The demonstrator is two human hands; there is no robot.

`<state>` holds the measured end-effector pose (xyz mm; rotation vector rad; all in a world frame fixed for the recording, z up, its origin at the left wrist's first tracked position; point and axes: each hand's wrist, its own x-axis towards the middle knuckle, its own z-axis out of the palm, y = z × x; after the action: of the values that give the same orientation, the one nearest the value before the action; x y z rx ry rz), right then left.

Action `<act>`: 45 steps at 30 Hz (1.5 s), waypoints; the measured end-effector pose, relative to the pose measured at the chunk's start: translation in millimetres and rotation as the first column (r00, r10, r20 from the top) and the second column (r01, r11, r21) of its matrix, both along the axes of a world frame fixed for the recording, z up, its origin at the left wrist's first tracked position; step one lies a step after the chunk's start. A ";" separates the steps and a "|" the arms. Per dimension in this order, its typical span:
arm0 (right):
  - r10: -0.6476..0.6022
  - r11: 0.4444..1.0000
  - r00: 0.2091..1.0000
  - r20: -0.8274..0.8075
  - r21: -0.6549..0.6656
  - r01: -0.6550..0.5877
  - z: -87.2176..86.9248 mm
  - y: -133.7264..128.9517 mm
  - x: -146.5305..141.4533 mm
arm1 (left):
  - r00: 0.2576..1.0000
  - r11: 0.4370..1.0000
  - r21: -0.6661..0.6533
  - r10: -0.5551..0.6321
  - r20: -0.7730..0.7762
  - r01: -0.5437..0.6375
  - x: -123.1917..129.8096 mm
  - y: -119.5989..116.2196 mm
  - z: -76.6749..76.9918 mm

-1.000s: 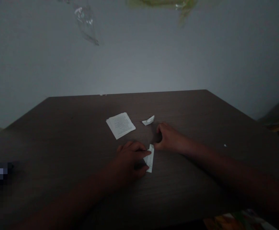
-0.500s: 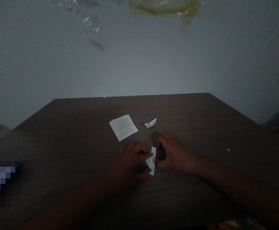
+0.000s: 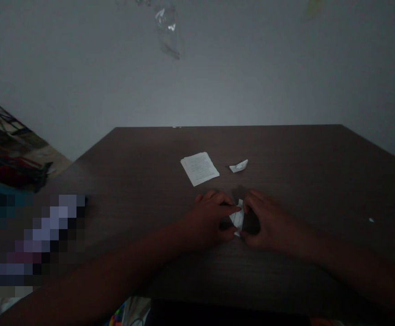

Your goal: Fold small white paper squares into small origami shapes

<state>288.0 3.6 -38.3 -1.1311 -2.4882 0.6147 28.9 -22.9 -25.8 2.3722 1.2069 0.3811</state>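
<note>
Moved in: right hand [image 3: 268, 222] against left hand [image 3: 209, 219]. Both grips look clamped on a folded paper strip [image 3: 237, 218], dim view though.

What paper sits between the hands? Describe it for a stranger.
On the dark wood table, find the left hand and right hand meeting. The folded white paper sits between them, touched by both, unlike the flat printed sheet and small folded scrap lying loose beyond.

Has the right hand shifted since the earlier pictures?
Yes, toward the person: the right hand now sits farther from the printed paper sheet.
</note>
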 end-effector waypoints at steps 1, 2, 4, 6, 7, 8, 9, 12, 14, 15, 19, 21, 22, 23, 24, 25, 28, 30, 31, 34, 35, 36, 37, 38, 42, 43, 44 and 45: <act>0.003 1.000 1.000 -0.004 0.005 -0.003 -0.3 0.1 0.6 | 1.000 1.000 0.010 -0.004 0.004 0.004 -0.6 0.2 -1.5; 0.005 1.000 1.000 -0.007 0.008 -0.005 -0.2 0.1 0.8 | 1.000 1.000 0.016 -0.009 0.008 0.009 -1.3 0.4 -2.7; 0.010 1.000 1.000 -0.008 0.013 -0.010 1.0 0.0 0.2 | 1.000 1.000 0.021 -0.014 0.018 0.013 -2.3 0.7 -4.7; 0.010 1.000 1.000 -0.002 0.009 -0.010 2.8 -0.4 -1.7 | 1.000 1.000 0.021 -0.012 0.020 0.011 -3.0 1.2 -6.2; 0.004 1.000 1.000 0.004 0.006 -0.004 3.8 -0.7 -3.0 | 1.000 1.000 0.023 -0.010 0.019 0.010 -3.2 1.5 -6.7; -0.006 1.000 1.000 0.011 0.004 0.006 4.7 -1.1 -4.3 | 1.000 1.000 0.027 -0.008 0.017 0.008 -3.2 1.8 -7.1; -0.020 1.000 1.000 0.016 0.003 0.020 5.6 -1.5 -5.5 | 1.000 0.999 0.031 -0.006 0.014 0.006 -3.1 2.0 -7.2; -0.060 0.998 0.998 0.029 -0.011 0.061 7.8 -1.8 -8.2 | 1.000 0.999 0.037 -0.003 -0.001 0.003 -2.4 2.0 -5.7; -0.080 0.996 0.996 0.037 -0.033 0.081 8.5 -0.2 -9.0 | 1.000 1.000 0.025 0.001 -0.018 -0.001 -2.1 1.4 -3.5; -0.091 0.995 0.995 0.042 -0.041 0.093 8.6 1.3 -9.1 | 1.000 1.000 0.015 0.004 -0.027 -0.004 -2.0 1.1 -2.3; -0.157 0.986 0.986 0.061 -0.037 0.160 8.3 12.0 -8.3 | 0.998 1.000 -0.005 0.023 -0.052 -0.024 -2.4 1.1 0.6; -0.197 0.980 0.977 0.077 -0.027 0.199 9.2 19.6 -7.7 | 0.998 1.000 -0.008 0.019 -0.054 -0.019 -2.6 2.0 0.6; -0.213 0.976 0.973 0.087 -0.025 0.216 10.1 23.6 -7.5 | 0.998 1.000 -0.011 0.015 -0.054 -0.015 -2.7 2.7 0.2; -0.227 0.973 0.969 0.095 -0.024 0.230 11.2 27.8 -7.3 | 0.998 1.000 -0.015 0.011 -0.057 -0.012 -2.7 3.4 -0.4; -0.240 0.969 0.965 0.105 -0.025 0.244 12.4 32.0 -7.2 | 0.998 1.000 -0.017 0.014 -0.060 -0.015 -2.7 4.0 -1.1; -0.255 0.965 0.960 0.112 -0.026 0.259 13.6 36.2 -7.2 | 0.998 1.000 -0.018 0.019 -0.067 -0.021 -2.7 4.7 -2.0; -0.303 0.951 0.945 0.123 -0.027 0.308 14.6 48.4 -6.5 | 0.996 0.999 -0.016 0.034 -0.087 -0.035 -3.1 5.9 -4.5; -0.324 0.945 0.940 0.110 -0.018 0.328 12.2 55.2 -4.7 | 0.996 1.000 -0.005 0.029 -0.080 -0.030 -3.9 6.2 -5.6; -0.327 0.944 0.940 0.098 -0.011 0.329 10.1 58.0 -3.3 | 0.997 1.000 0.004 0.023 -0.070 -0.023 -4.5 6.1 -5.9; -0.321 0.947 0.946 0.052 0.021 0.320 1.5 63.0 2.7 | 0.999 1.000 0.025 0.007 -0.035 -0.006 -6.5 5.6 -5.6; -0.315 0.949 0.949 0.029 0.039 0.314 -1.5 63.5 4.9 | 1.000 1.000 0.030 0.002 -0.026 -0.001 -7.2 5.4 -5.3; -0.304 0.951 0.953 -0.001 0.060 0.304 -4.3 63.7 7.0 | 1.000 0.999 0.034 -0.003 -0.019 0.003 -8.0 5.4 -5.0; -0.290 0.954 0.957 -0.022 0.073 0.291 -6.6 63.5 9.0 | 1.000 0.999 0.036 -0.010 -0.015 0.011 -9.0 5.5 -4.6; -0.272 0.959 0.961 -0.038 0.075 0.275 -8.4 63.1 10.8 | 1.000 0.999 0.039 -0.019 -0.011 0.019 -10.1 6.0 -4.3; -0.147 0.988 0.985 -0.092 0.037 0.151 -9.0 60.0 15.2 | 0.997 0.996 0.033 -0.080 0.003 0.080 -17.5 12.2 -4.4; -0.091 0.995 0.990 -0.106 0.039 0.096 -7.7 58.6 15.7 | 0.997 0.996 0.039 -0.081 0.014 0.081 -20.0 14.8 -5.0; -0.021 0.999 0.993 -0.115 0.043 0.026 -6.1 56.8 16.1 | 0.993 0.992 0.035 -0.119 0.022 0.118 -22.5 17.4 -5.8; 0.041 0.998 0.991 -0.125 0.048 -0.035 -4.4 54.7 16.3 | 0.990 0.990 0.035 -0.134 0.039 0.133 -25.0 20.0 -6.8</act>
<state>304.3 58.2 -42.7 -0.9984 -2.4090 0.6173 3.9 -2.8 -32.6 2.4443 1.0238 0.4059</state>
